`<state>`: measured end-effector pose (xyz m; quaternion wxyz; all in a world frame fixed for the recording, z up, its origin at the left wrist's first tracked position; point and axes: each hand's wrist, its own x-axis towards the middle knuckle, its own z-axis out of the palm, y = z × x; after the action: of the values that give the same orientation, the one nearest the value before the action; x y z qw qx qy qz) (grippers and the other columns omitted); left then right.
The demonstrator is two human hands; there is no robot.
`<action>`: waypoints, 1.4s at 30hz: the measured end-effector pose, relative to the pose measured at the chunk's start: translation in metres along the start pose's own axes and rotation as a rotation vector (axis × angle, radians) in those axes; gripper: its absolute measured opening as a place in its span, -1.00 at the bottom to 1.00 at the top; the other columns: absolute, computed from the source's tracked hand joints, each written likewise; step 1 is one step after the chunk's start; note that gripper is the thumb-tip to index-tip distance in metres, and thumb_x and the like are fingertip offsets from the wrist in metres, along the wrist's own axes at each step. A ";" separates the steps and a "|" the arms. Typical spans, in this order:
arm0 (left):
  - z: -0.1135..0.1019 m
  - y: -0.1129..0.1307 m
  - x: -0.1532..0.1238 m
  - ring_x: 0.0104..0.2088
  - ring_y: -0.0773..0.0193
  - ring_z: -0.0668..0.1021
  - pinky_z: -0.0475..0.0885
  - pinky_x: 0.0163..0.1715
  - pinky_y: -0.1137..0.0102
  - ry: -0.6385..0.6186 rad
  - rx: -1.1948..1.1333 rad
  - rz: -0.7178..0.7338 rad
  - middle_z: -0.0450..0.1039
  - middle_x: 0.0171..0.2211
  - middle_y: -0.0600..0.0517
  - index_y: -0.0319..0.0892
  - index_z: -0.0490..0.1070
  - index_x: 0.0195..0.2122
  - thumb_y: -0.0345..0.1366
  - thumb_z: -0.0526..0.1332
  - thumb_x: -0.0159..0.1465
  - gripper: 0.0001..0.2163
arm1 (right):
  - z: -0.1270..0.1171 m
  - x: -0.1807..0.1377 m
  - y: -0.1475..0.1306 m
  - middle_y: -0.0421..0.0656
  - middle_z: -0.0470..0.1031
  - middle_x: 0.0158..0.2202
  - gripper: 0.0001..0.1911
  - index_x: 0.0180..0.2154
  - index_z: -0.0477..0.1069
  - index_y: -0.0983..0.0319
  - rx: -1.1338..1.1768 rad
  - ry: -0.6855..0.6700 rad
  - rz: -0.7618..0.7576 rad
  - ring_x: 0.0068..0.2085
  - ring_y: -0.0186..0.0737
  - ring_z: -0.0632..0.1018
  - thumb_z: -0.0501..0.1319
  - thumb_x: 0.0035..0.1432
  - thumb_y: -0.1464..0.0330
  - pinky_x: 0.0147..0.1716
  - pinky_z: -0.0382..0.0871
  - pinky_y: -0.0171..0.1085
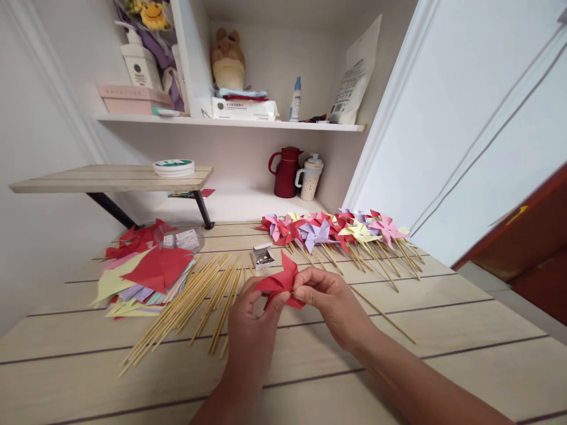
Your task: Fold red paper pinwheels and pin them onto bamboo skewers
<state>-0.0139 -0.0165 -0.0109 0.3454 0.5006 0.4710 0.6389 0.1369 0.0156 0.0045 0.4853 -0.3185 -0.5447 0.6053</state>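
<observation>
- Left hand [253, 321]: thumb and forefinger pinch the left side of a red paper pinwheel [287, 273], the other fingers partly hidden behind.
- Right hand [328, 298]: thumb and index fingertip are pressed together at the pinwheel's middle; what lies between them is too small to tell.
- The red pinwheel is held in the air over the middle of the worktop [460, 313], its points folded inward, one blade standing up.
- Just beyond it, toward the worktop's back edge, a small open white box [263, 257] contains shiny metal bits.
- Left of the hands, bamboo sticks [177, 310] lie in a loose, slanting spread.
- Right of the hands, one single stick [383, 314] slants toward the worktop's right edge.
- Along the back edge, right of the box, finished pinwheels [315, 234] in red, lilac, pink and pale yellow lie clustered, sticks toward the front.
- At the back left corner, coloured paper sheets [157, 268] are piled, red pieces uppermost, beside the bamboo sticks.
- Above that corner, a raised wooden shelf [110, 179] bears a round white container [173, 169] near its right end.
- Behind the back edge, in the cabinet, a dark red thermos jug [287, 174] stands beside a speckled handled tumbler [312, 179].
</observation>
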 end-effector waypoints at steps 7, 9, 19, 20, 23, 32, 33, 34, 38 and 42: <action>0.004 0.002 -0.002 -0.27 0.17 0.58 0.43 -0.16 0.32 0.039 -0.058 -0.113 0.61 -0.39 0.02 -0.11 0.61 -0.41 -0.19 0.41 0.10 -0.88 | 0.004 0.000 -0.001 -0.27 0.46 -0.53 -0.84 -0.48 0.51 0.23 -0.051 0.080 -0.006 -0.47 -0.37 0.38 0.44 0.00 0.33 -0.42 0.28 -0.34; 0.005 0.004 -0.004 -0.33 0.21 0.56 0.42 -0.23 0.36 0.052 -0.083 -0.179 0.58 -0.43 0.04 -0.13 0.60 -0.42 -0.20 0.41 0.09 -0.87 | 0.005 -0.001 0.000 -0.27 0.47 -0.52 -0.86 -0.48 0.53 0.22 -0.105 0.113 -0.022 -0.48 -0.37 0.38 0.44 -0.01 0.33 -0.44 0.28 -0.34; 0.006 0.002 -0.002 -0.48 0.38 0.41 0.29 -0.41 0.48 0.064 -0.240 -0.394 0.47 -0.53 0.11 -0.19 0.55 -0.45 -0.16 0.44 0.06 -0.79 | 0.000 -0.002 0.004 -0.23 0.62 -0.39 -0.93 -0.37 0.61 0.13 -0.493 0.136 -0.321 -0.34 -0.27 0.55 0.34 0.17 0.34 -0.29 0.39 -0.29; 0.006 0.001 -0.003 -0.48 0.38 0.42 0.29 -0.41 0.48 0.062 -0.241 -0.397 0.47 -0.53 0.11 -0.20 0.55 -0.44 -0.15 0.44 0.06 -0.78 | 0.000 -0.002 0.004 -0.23 0.63 -0.39 -0.93 -0.37 0.61 0.12 -0.511 0.139 -0.337 -0.35 -0.27 0.55 0.34 0.17 0.35 -0.30 0.39 -0.30; 0.005 0.001 -0.003 -0.48 0.37 0.41 0.28 -0.41 0.48 0.055 -0.238 -0.389 0.45 -0.54 0.10 -0.20 0.56 -0.44 -0.14 0.44 0.06 -0.77 | 0.001 -0.002 0.004 -0.24 0.63 -0.40 -0.93 -0.37 0.59 0.13 -0.555 0.148 -0.372 -0.36 -0.28 0.55 0.34 0.17 0.36 -0.31 0.39 -0.31; 0.006 0.010 -0.001 -0.45 0.35 0.47 0.36 -0.36 0.46 0.096 -0.260 -0.299 0.52 -0.52 0.10 -0.15 0.60 -0.44 -0.22 0.44 0.05 -0.87 | 0.000 -0.002 0.005 -0.22 0.58 -0.30 -0.92 -0.40 0.54 0.15 -0.336 0.101 -0.264 -0.22 -0.22 0.54 0.35 0.15 0.33 -0.14 0.37 -0.26; 0.006 0.010 -0.001 -0.46 0.35 0.47 0.36 -0.37 0.46 0.101 -0.264 -0.292 0.51 -0.53 0.11 -0.14 0.60 -0.44 -0.22 0.44 0.05 -0.87 | -0.001 -0.001 0.005 -0.21 0.57 -0.28 -0.92 -0.41 0.54 0.15 -0.286 0.103 -0.246 -0.19 -0.21 0.53 0.36 0.14 0.33 -0.12 0.37 -0.26; 0.006 0.009 0.000 -0.46 0.35 0.48 0.37 -0.37 0.46 0.105 -0.269 -0.288 0.50 -0.55 0.12 -0.14 0.59 -0.45 -0.22 0.44 0.05 -0.87 | -0.002 -0.001 0.005 -0.21 0.57 -0.26 -0.92 -0.41 0.53 0.15 -0.243 0.104 -0.230 -0.18 -0.21 0.53 0.36 0.13 0.33 -0.12 0.36 -0.25; 0.002 0.001 0.001 -0.44 0.31 0.51 0.38 -0.36 0.43 0.080 -0.240 -0.255 0.52 -0.52 0.10 -0.13 0.58 -0.45 -0.18 0.45 0.06 -0.85 | -0.005 0.000 0.006 -0.19 0.56 -0.17 -0.90 -0.42 0.54 0.16 -0.140 0.086 -0.174 -0.17 -0.20 0.51 0.39 0.10 0.31 -0.13 0.35 -0.24; -0.002 -0.005 0.002 -0.37 0.26 0.54 0.40 -0.29 0.39 0.087 -0.124 -0.190 0.57 -0.45 0.07 -0.13 0.59 -0.40 -0.15 0.43 0.10 -0.83 | -0.003 -0.003 0.004 -0.16 0.52 -0.01 -0.88 -0.44 0.55 0.17 -0.113 0.099 -0.142 -0.04 -0.11 0.50 0.41 0.06 0.29 -0.02 0.31 -0.18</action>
<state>-0.0159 -0.0140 -0.0147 0.4141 0.4031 0.4904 0.6524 0.1392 0.0139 -0.0002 0.5344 -0.3354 -0.5744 0.5215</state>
